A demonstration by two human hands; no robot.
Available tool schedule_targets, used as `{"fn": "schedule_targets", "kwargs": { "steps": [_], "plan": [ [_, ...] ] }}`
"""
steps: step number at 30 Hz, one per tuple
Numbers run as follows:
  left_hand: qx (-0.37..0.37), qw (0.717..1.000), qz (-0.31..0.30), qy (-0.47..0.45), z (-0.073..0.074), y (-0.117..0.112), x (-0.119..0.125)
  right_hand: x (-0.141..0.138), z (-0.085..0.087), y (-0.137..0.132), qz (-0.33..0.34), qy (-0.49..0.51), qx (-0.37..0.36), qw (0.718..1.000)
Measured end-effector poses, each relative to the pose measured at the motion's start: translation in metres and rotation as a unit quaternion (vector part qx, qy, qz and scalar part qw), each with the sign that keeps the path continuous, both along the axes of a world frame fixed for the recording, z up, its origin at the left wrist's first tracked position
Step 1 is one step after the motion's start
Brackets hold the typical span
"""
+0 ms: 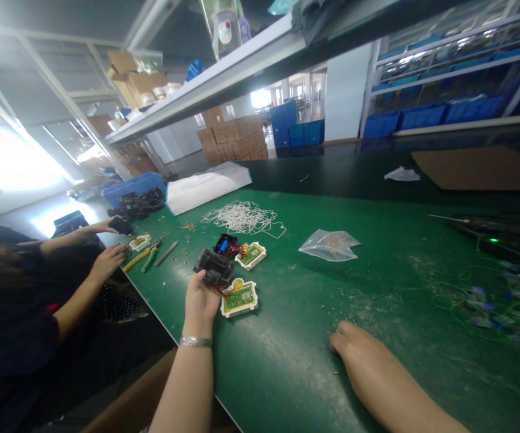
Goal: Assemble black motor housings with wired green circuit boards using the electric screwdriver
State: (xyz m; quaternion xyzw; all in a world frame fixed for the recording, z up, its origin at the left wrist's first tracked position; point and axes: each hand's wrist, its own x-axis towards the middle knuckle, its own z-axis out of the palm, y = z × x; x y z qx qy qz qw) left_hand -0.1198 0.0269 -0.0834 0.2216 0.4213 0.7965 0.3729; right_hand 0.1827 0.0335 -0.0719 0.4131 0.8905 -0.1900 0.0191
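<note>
Right hand (352,347) curled at green surface (296,367), can't tell how tight; left hand (200,297) now, grip pinching black case (215,266), thumb on edge, circuit board (242,297) beside.

Left hand (202,297) forward, right hand (354,344) curled

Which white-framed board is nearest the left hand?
The frontmost board, just right of the left hand; another board sits behind, a third beside a co-worker's hand.

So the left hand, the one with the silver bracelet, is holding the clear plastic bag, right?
Not quite: the head view shows the left hand, with the silver bracelet, holding a black case; the clear plastic bag lies on the table.
</note>
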Motion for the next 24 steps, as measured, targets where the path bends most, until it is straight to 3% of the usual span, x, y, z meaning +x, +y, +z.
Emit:
{"fn": "schedule_targets", "kwargs": {
  "steps": [4, 7, 13, 15, 17, 18, 19, 22, 24],
  "plan": [
    [-0.008, 0.999, -0.001, -0.04, 0.001, -0.001, -0.003, 0.0, -0.001, 0.001, 0.001, 0.011, 0.004, 1.0],
    [-0.044, 0.996, 0.032, 0.068, -0.001, 0.001, -0.001, -0.001, 0.0, 0.001, 0.007, 0.009, 0.007, 1.0],
    [-0.11, 0.956, 0.133, 0.236, 0.003, 0.004, 0.009, 0.0, -0.002, 0.001, 0.005, 0.007, 0.018, 1.0],
    [-0.146, 0.908, 0.202, 0.337, 0.009, -0.002, 0.012, 0.0, -0.003, 0.0, 0.008, 0.008, 0.021, 1.0],
    [-0.171, 0.824, 0.248, 0.48, 0.014, -0.013, 0.014, 0.001, -0.002, 0.0, 0.011, 0.006, 0.024, 1.0],
    [-0.176, 0.781, 0.239, 0.549, 0.015, -0.019, 0.015, 0.001, -0.002, 0.0, 0.011, 0.005, 0.026, 1.0],
    [-0.176, 0.748, 0.208, 0.605, 0.015, -0.025, 0.016, 0.001, -0.001, 0.0, 0.012, 0.004, 0.026, 1.0],
    [-0.173, 0.691, 0.067, 0.699, 0.01, -0.038, 0.02, 0.001, 0.0, 0.0, 0.009, 0.006, 0.024, 1.0],
    [-0.189, 0.638, 0.022, 0.746, 0.006, -0.042, 0.025, 0.001, 0.0, 0.0, 0.01, 0.012, 0.022, 1.0]
  ]
}}
